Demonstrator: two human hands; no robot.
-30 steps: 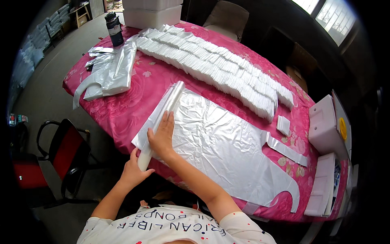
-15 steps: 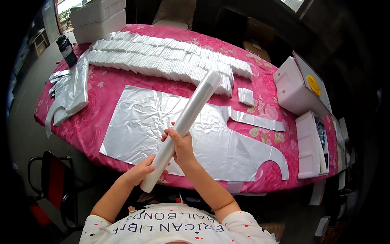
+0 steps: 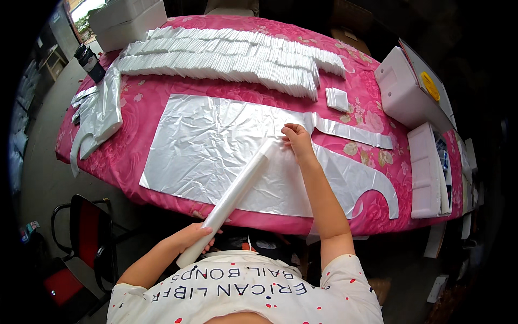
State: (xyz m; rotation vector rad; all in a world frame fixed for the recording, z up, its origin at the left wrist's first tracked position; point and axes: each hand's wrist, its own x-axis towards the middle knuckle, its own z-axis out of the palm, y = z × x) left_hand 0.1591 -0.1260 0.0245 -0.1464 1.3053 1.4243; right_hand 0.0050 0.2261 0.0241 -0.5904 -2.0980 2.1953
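My left hand point(image 3: 194, 237) is closed around the lower end of a long roll of whitish, translucent plastic film point(image 3: 229, 202), held slanting close to my shirt. Near the roll's far end, my right hand point(image 3: 295, 141) has its fingers pinched together. Whether a loose film edge is between them is too small to make out. Beneath the roll a large silvery-white plastic carrier bag point(image 3: 194, 135) lies flat and creased, its strap-like handles pointing right.
Long rows of folded white packets point(image 3: 216, 59) line the table's far side, with a small stack point(image 3: 337, 99) apart at right. Foam boxes point(image 3: 399, 81) stand at the right. A dark bottle point(image 3: 90, 63) and bunched plastic bags point(image 3: 105, 108) are at left, a chair point(image 3: 89, 227) below.
My right hand has left the roll's middle and moved up and right to its far end. The roll has come lower and nearer to me, still in my left hand.
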